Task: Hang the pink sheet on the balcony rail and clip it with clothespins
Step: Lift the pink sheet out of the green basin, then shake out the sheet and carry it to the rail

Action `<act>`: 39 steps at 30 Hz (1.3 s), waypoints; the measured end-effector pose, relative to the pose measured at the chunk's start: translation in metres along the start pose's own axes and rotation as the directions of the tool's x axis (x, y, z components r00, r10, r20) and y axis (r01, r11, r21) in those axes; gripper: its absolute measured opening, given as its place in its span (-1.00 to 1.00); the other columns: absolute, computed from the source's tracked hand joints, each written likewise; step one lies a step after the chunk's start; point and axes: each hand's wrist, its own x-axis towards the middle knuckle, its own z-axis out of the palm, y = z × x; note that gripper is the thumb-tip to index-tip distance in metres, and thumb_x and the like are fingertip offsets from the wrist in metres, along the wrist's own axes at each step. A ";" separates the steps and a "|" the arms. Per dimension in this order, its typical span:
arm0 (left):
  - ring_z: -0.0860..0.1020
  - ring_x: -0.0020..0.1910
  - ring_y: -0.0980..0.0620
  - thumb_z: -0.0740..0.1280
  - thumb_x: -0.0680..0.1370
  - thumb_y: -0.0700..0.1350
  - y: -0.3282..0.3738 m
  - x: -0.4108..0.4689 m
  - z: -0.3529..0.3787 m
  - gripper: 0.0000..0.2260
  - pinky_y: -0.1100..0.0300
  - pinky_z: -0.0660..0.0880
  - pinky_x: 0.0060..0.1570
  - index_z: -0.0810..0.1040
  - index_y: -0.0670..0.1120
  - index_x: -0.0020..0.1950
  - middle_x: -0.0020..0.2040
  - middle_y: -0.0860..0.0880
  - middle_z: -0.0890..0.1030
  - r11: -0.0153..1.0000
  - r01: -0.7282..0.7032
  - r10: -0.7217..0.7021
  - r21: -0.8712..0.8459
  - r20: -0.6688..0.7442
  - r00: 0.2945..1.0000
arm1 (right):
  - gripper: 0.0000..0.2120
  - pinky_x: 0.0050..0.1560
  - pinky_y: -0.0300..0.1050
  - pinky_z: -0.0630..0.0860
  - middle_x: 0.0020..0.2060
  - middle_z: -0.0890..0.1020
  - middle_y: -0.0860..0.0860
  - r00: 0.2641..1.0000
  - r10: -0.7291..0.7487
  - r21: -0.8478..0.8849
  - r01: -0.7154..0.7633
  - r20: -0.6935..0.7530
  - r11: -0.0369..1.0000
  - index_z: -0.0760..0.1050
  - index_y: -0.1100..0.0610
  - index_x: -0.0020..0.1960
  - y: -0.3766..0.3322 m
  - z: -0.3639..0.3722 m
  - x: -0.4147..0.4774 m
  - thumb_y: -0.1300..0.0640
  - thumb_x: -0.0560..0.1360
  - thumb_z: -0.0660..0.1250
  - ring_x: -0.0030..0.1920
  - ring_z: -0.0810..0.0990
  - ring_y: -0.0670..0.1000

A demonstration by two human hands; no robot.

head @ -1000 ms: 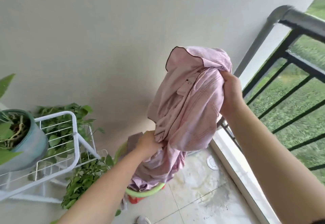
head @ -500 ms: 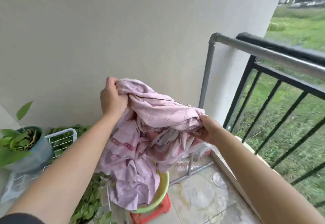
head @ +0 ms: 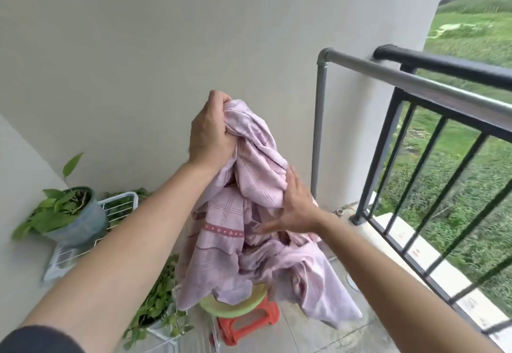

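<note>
Over on the far left, a potted plant (head: 68, 213) sits tilted on a white wire rack (head: 119, 206) against the wall, with more leafy greens (head: 155, 305) spilling out lower down by the floor.

Moving right, the left hand (head: 212, 131) is raised up in front of the wall, and its grip is fully closed into a fist around a bunched top part of the pink sheet (head: 221, 244). The sheet hangs down from that fist in a crumpled mass, not spread out at all, and its lower end drapes over a green basin (head: 235, 304) that sits on an orange stool (head: 249, 322) on the tiled floor. You can see a darker patterned band across the fabric about halfway down.

Next, the right hand (head: 297, 206) is lower and pressed against the side of the sheet, fingers spread wide, grip open, palm flat on the folds rather than pinching anything.

Further right is the balcony rail (head: 415, 81), a grey metal pipe with a black railing just behind it, bare, with the sheet well short of it. Past the bars it's just grass.
</note>
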 end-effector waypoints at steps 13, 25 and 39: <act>0.58 -0.26 -0.23 0.38 0.42 -0.02 -0.086 -0.003 -0.038 -0.73 0.14 0.30 -0.31 0.36 0.02 0.03 -0.21 -0.08 0.62 0.978 0.048 -0.070 0.201 0.103 0.992 | -0.88 -0.28 -0.10 0.48 -0.27 0.68 0.09 0.676 0.124 -0.077 -0.260 -0.726 0.962 0.60 0.05 -0.13 -0.007 -0.111 0.002 0.09 0.40 0.30 -0.28 0.61 0.13; 0.50 0.12 0.22 0.42 0.12 0.47 -0.042 -0.110 0.059 -0.08 0.15 0.48 0.15 0.17 0.35 0.42 0.20 0.33 0.44 0.957 0.289 -0.175 -0.016 0.765 0.620 | -0.62 -0.30 -0.37 0.33 -0.20 0.64 -0.09 0.358 -0.044 -0.057 -0.027 -0.933 0.998 0.67 0.06 0.04 -0.099 -0.180 -0.054 0.35 0.40 0.21 -0.33 0.41 -0.32; 0.53 -0.20 0.08 0.38 0.42 -0.18 -0.020 -0.091 0.115 -0.92 0.04 0.52 -0.21 0.56 -0.12 -0.28 -0.26 -0.05 0.64 0.842 0.499 -0.168 -0.202 0.782 0.600 | -0.60 0.02 -0.13 0.54 0.01 0.64 -0.09 0.656 0.244 -0.029 -0.376 -0.714 0.926 0.58 -0.02 0.21 -0.027 -0.159 -0.139 0.19 0.39 0.45 -0.04 0.57 -0.14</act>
